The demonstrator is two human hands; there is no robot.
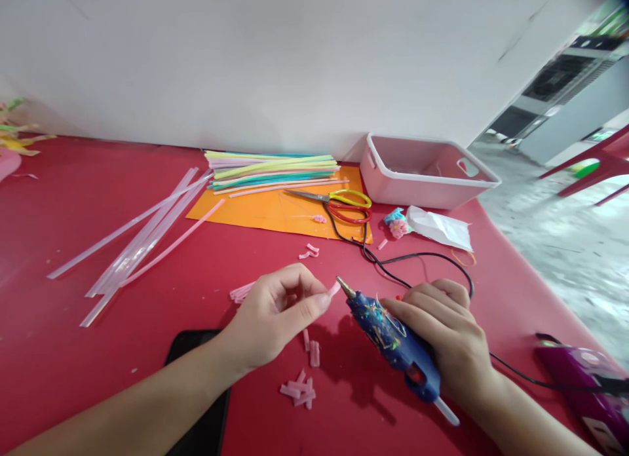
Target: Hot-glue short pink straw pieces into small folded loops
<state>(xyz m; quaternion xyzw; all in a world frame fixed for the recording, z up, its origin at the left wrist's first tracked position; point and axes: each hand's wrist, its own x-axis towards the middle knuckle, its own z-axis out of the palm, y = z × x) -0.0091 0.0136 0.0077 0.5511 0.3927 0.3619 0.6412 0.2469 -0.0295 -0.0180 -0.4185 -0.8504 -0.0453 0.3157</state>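
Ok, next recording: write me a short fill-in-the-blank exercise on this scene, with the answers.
1. The right grip holds a glue gun with a ____ body.
2. The left grip pinches a small strip coloured ____.
3. Under the scissors lies a sheet coloured ____.
4. One scissor handle is yellow; the other is ____.

Missing words: blue; pink; orange; red.

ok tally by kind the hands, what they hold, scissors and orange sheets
Hands: 2 (left hand, right hand)
Blue glue gun, in the right hand: 1
Small pink piece, in the left fingertips: 1
Scissors: 1 pair
Orange sheet: 1
Total: 6
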